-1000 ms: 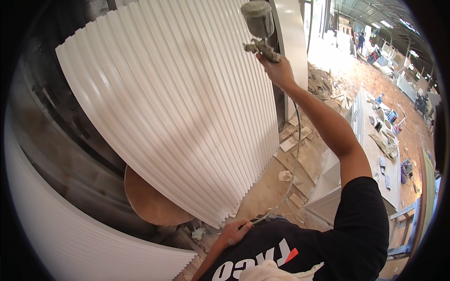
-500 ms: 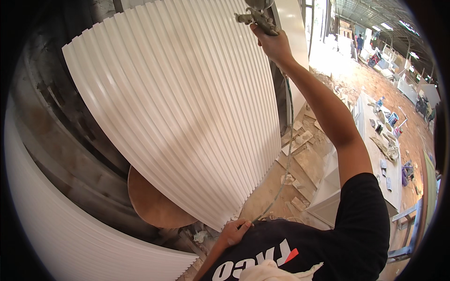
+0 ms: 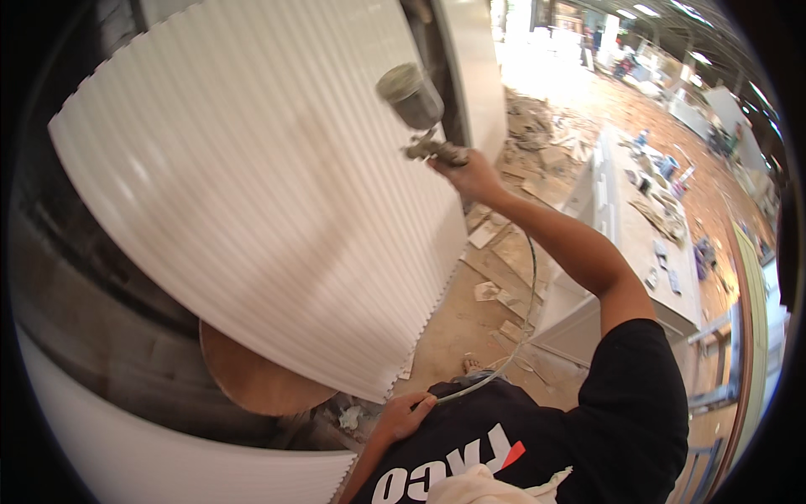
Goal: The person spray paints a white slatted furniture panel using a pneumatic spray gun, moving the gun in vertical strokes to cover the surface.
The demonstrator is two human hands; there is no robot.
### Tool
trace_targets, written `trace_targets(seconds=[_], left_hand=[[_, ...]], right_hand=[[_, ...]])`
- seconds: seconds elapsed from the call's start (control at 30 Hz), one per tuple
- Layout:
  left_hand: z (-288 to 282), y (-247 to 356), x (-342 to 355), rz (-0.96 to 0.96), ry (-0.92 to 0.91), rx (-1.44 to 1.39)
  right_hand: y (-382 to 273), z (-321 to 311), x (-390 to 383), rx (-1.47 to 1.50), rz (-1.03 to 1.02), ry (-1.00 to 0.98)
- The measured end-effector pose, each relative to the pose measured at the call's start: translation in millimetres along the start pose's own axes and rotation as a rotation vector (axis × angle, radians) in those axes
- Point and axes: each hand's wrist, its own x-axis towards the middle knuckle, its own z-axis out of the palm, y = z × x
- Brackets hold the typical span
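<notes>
My right hand [image 3: 473,178] is wrapped round the handle of a spray gun [image 3: 435,150], its arm stretched forward. On top of the gun sits a grey, paint-stained cup [image 3: 411,97]. The nozzle points left, toward a large white ribbed panel [image 3: 252,193] standing tilted in front of me. From the gun a thin greenish air hose [image 3: 532,286] loops down to my waist. There my left hand [image 3: 406,415] is closed on the hose, close against my black shirt. Whether paint is leaving the nozzle cannot be made out.
A brown rounded board [image 3: 260,382] shows below the panel. Another white ribbed panel [image 3: 185,470] lies at lower left. To the right stands a white cabinet [image 3: 579,323] with cans, rags and small items on top. Wood scraps [image 3: 504,260] litter the floor.
My right hand has brought the spray gun lower and nearer, so its whole cup now shows. The view has shifted somewhat. My left hand stays at my waist with the hose.
</notes>
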Motion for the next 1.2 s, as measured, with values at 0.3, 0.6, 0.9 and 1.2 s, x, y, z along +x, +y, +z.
trace_targets(seconds=[0.3,0.6,0.9,1.2], left_hand=[[16,4,11,0.085,-0.102,0.039],[32,8,21,0.007,-0.084,-0.058],[95,27,32,-0.176,0.050,-0.185],[198,46,86,-0.393,0.128,-0.310]], right_hand=[[-47,-52,17,-0.104,-0.011,-0.069],[-71,-34,100,0.418,-0.466,0.381],[75,37,49,0.352,-0.085,0.061],[264,141,-3,0.294,0.111,-0.229]])
